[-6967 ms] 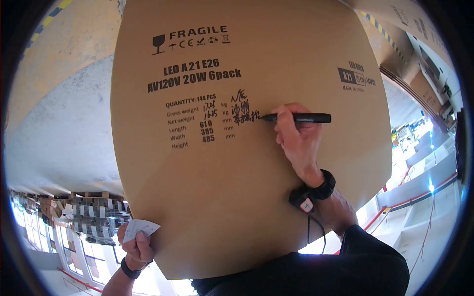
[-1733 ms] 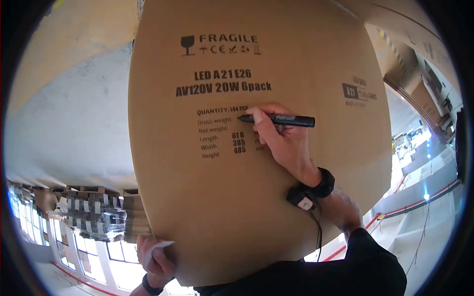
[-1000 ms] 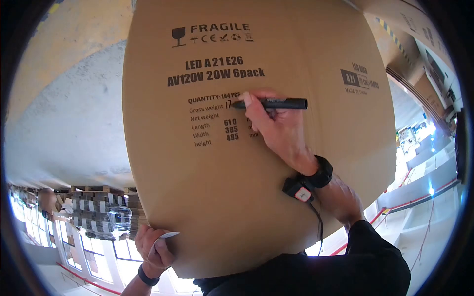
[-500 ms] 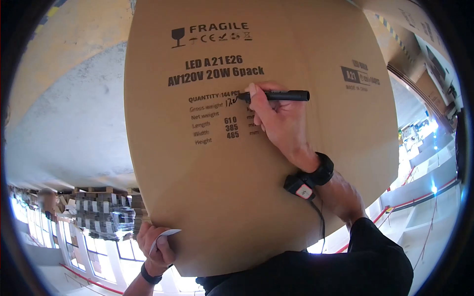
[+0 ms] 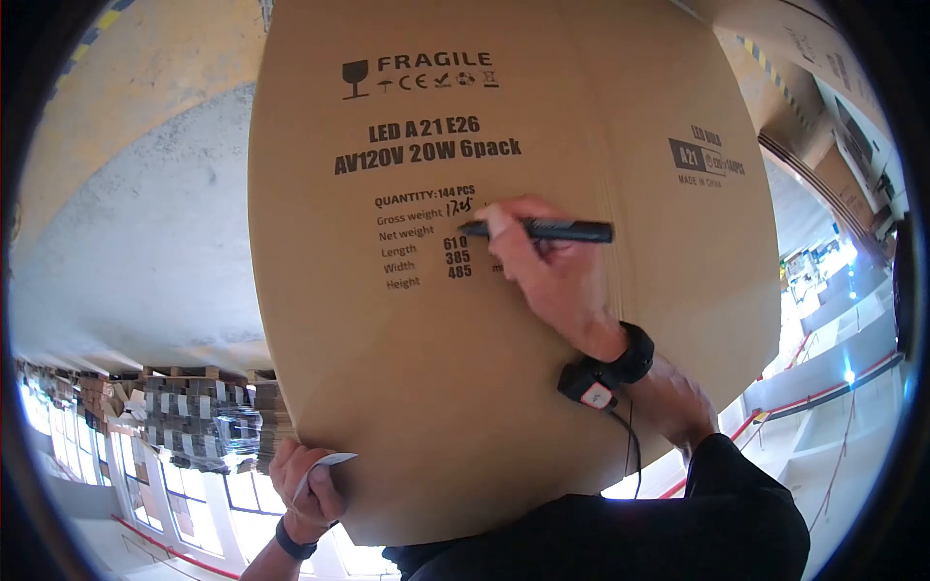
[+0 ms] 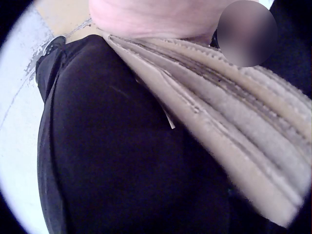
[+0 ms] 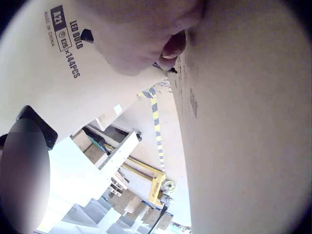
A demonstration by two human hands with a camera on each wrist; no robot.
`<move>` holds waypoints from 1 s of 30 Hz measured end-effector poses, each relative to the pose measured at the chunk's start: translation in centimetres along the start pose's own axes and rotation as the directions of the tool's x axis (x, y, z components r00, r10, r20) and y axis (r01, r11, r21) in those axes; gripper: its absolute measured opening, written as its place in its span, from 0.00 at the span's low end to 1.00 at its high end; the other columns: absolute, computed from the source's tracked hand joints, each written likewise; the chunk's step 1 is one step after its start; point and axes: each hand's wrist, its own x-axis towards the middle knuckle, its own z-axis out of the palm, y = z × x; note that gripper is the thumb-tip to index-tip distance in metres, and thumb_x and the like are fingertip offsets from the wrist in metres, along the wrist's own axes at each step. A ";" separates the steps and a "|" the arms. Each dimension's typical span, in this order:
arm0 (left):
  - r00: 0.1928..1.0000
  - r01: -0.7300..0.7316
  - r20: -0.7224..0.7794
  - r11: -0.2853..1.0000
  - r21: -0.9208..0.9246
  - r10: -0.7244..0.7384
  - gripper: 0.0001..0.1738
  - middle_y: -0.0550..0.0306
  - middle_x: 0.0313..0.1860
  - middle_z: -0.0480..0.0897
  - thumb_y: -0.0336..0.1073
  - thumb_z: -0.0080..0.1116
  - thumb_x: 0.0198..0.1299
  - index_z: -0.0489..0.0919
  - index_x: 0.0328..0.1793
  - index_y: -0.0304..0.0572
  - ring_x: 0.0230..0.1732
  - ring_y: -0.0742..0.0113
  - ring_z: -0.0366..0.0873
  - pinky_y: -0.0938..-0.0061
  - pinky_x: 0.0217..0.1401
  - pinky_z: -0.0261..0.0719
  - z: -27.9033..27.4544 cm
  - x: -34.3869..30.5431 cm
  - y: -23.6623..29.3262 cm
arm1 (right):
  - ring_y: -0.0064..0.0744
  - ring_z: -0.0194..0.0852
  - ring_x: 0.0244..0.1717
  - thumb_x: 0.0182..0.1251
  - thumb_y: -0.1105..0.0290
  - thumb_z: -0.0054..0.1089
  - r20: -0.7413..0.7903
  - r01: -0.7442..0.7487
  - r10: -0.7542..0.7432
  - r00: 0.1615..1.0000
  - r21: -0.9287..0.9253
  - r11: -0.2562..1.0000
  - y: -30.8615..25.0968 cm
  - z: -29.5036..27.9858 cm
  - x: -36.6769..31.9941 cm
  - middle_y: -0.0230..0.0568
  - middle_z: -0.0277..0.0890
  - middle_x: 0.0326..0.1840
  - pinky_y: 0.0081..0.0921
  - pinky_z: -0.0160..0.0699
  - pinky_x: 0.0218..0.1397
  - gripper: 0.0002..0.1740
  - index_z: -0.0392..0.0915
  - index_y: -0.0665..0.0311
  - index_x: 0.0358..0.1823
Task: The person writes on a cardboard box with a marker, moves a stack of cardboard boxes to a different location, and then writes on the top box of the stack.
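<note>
A large flattened cardboard carton, printed with "FRAGILE" and bulb details, faces me in the head view. My right hand grips a black marker, its tip at the space beside "Net weight". A handwritten figure stands beside "Gross weight". At the carton's lower left corner, my left hand has its fingers curled over the edge and holds a white slip of paper. Several layered cardboard edges show below the left hand in the left wrist view. The right wrist view shows the marker's back end poking out past the hand.
Wrapped stacks of cardboard stand on pallets at the left. More printed cardboard lies at the upper right. A yellow pallet jack and striped floor tape appear in the right wrist view. A cable hangs from my right wrist.
Seven seconds ago the face in view bore weights and handwritten characters; now a different face shows. Since then the marker has written the gross weight figure and moved down to the net weight line.
</note>
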 end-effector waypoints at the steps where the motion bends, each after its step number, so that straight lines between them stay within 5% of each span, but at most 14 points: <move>1: 1.000 -0.008 0.007 1.000 0.014 0.008 0.07 0.53 0.23 0.77 0.29 0.46 0.62 0.76 0.34 0.39 0.22 0.57 0.68 0.64 0.29 0.65 0.0 0.0 -0.1 | 0.09 0.65 0.25 0.71 0.68 0.62 0.029 0.027 -0.026 0.999 -0.032 0.999 0.6 0.0 -0.1 0.24 0.72 0.24 0.14 0.65 0.25 0.09 0.82 0.68 0.38; 8: 0.999 0.017 0.038 1.000 0.006 -0.017 0.08 0.52 0.23 0.77 0.29 0.46 0.64 0.76 0.34 0.38 0.23 0.57 0.68 0.65 0.30 0.66 -0.4 -0.4 -0.2 | 0.10 0.63 0.26 0.70 0.70 0.64 0.110 0.179 -0.163 0.980 -0.155 0.971 1.3 0.2 0.3 0.22 0.71 0.23 0.15 0.63 0.26 0.07 0.82 0.67 0.39; 11: 0.999 0.025 0.047 1.000 0.005 -0.025 0.08 0.53 0.23 0.77 0.29 0.46 0.64 0.76 0.34 0.39 0.23 0.58 0.68 0.65 0.30 0.66 -0.4 -0.2 -0.1 | 0.10 0.62 0.25 0.70 0.71 0.64 0.002 0.068 -0.068 0.998 -0.035 0.997 1.4 0.4 0.3 0.22 0.71 0.23 0.15 0.62 0.25 0.07 0.81 0.68 0.38; 17: 0.998 0.039 0.050 0.999 0.003 -0.039 0.08 0.54 0.21 0.76 0.32 0.47 0.64 0.76 0.34 0.40 0.21 0.59 0.67 0.65 0.28 0.64 -0.3 0.3 0.1 | 0.09 0.60 0.24 0.70 0.70 0.64 0.031 -0.068 0.070 0.997 -0.076 0.995 0.9 0.0 0.2 0.21 0.69 0.22 0.15 0.61 0.24 0.08 0.80 0.68 0.36; 20: 0.999 0.035 0.036 0.999 -0.008 -0.034 0.08 0.54 0.20 0.76 0.32 0.47 0.64 0.76 0.34 0.40 0.21 0.59 0.66 0.65 0.26 0.63 -0.2 0.0 0.1 | 0.09 0.60 0.24 0.71 0.69 0.63 0.034 0.058 -0.058 0.998 -0.001 0.998 0.9 0.4 0.1 0.21 0.67 0.21 0.15 0.59 0.24 0.10 0.80 0.69 0.35; 30: 1.000 -0.019 -0.015 1.000 -0.022 0.018 0.07 0.55 0.19 0.74 0.31 0.46 0.63 0.75 0.35 0.39 0.20 0.60 0.65 0.65 0.24 0.61 0.3 0.1 -0.2 | 0.09 0.62 0.19 0.73 0.67 0.60 -0.005 -0.012 0.012 1.000 -0.013 1.000 0.9 0.0 0.2 0.22 0.68 0.19 0.14 0.59 0.20 0.12 0.80 0.68 0.34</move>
